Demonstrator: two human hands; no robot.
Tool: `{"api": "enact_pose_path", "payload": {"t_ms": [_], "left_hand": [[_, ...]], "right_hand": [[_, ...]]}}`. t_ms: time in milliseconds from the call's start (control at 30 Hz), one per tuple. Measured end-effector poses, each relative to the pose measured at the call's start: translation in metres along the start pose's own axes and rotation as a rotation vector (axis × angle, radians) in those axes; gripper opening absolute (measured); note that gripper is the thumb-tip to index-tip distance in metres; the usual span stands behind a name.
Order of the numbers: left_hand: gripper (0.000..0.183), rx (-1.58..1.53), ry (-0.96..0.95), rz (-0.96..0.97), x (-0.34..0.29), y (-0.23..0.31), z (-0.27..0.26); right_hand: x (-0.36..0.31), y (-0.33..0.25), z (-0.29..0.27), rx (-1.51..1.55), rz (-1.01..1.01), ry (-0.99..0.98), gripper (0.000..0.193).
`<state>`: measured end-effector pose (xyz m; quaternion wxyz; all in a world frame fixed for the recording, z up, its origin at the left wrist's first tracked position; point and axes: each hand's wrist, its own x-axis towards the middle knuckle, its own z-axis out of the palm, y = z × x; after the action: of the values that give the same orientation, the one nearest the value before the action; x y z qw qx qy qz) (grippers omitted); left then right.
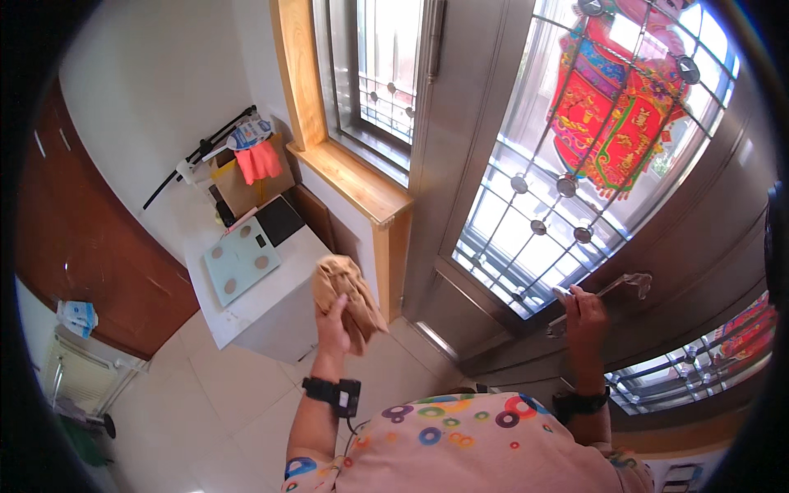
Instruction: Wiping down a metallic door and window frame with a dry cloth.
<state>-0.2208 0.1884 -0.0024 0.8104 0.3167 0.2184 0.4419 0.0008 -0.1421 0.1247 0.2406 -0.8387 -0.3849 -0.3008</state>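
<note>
My left hand (333, 324) is closed round a crumpled brown cloth (349, 296), held up in front of me beside the white cabinet. Folds of the cloth hang down past my fingers. On the other side, my right hand (585, 319) is raised at the dark metal door (481, 304), close to the lower edge of its glass. Its fingers are bent together, with a small whitish bit at the tips that is too small to name. Just beyond that hand, the door handle (612, 285) sticks out.
A white cabinet (288, 300) carries a glass bathroom scale (241, 261), a black flat panel (279, 220) and a cardboard box (275, 177). A wooden sill (353, 181) juts out beside the door. Red decorations (608, 115) show through the barred glass. A brown wooden door (90, 222) stands far left.
</note>
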Motion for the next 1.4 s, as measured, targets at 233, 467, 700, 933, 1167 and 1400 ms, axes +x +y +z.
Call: {"api": "enact_pose_path", "payload": {"t_ms": [233, 467, 700, 933, 1167, 1400], "left_hand": [[0.051, 0.097, -0.123, 0.421, 0.16, 0.068, 0.061], [0.049, 0.127, -0.239, 0.362, 0.279, 0.023, 0.094], [0.052, 1.351, -0.09, 0.836, 0.29, -0.033, 0.073], [0.054, 1.785, -0.05, 0.549, 0.286, -0.032, 0.083], [0.053, 1.549, -0.459, 0.515, 0.257, -0.023, 0.094], [0.044, 1.24, -0.903, 0.752, 0.273, -0.009, 0.098]], "right_hand": [[0.008, -0.009, 0.012, -0.036, -0.036, 0.026, 0.013], [0.006, -0.001, 0.014, -0.136, 0.056, 0.003, 0.01], [0.005, 0.007, 0.019, -0.18, 0.178, -0.065, 0.008], [0.001, 0.006, 0.017, -0.171, 0.274, -0.113, 0.009], [0.0, 0.006, 0.027, -0.277, 0.222, -0.03, 0.013], [-0.007, 0.012, 0.031, -0.373, 0.264, 0.023, 0.017]]}}
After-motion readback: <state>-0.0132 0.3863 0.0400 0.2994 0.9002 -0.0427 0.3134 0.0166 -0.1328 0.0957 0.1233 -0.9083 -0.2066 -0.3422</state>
